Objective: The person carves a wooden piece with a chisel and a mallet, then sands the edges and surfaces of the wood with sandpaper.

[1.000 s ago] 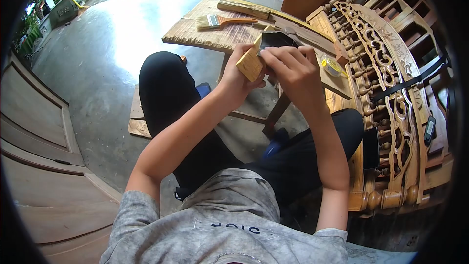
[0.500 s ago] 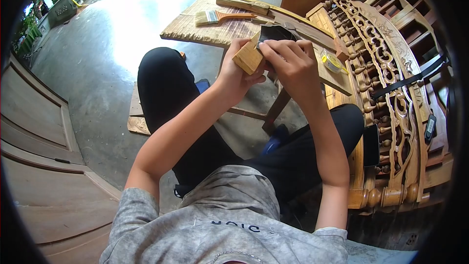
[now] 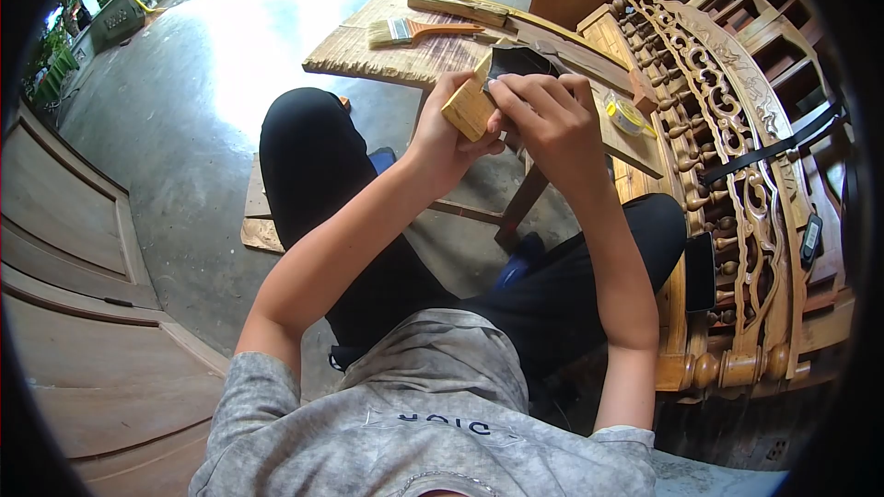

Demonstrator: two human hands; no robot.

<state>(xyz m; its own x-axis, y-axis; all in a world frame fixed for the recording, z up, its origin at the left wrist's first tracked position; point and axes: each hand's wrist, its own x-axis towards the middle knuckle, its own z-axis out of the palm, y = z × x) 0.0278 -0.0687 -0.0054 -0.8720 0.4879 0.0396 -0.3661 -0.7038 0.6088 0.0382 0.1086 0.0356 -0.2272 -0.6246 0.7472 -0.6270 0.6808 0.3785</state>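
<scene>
My left hand [image 3: 444, 143] is closed around a small wooden block [image 3: 469, 112], held up above my knees. In my right hand [image 3: 550, 120] the fingers pinch a black, folded sheet of sandpaper [image 3: 521, 62], which lies against the block's upper right side. Both hands are close together, nearly touching at the block. My right palm faces away, and the fingers hide part of where sheet and wood meet. Just beyond the hands lies a paint brush [image 3: 428, 31] with an orange handle and pale bristles.
A rough plank bench [image 3: 345, 48] stands ahead, bearing a wood strip [image 3: 458, 6] and a clear yellow tape roll [image 3: 626, 116]. Carved wooden furniture [image 3: 727, 110] rises close on my right, with a phone-like black object [image 3: 700, 272] beside my knee. Panelled wooden doors [image 3: 69, 202] lie left.
The wooden block has shifted very slightly to the right and turned a little in my left hand. My right hand keeps nearly the same place with the sandpaper.
</scene>
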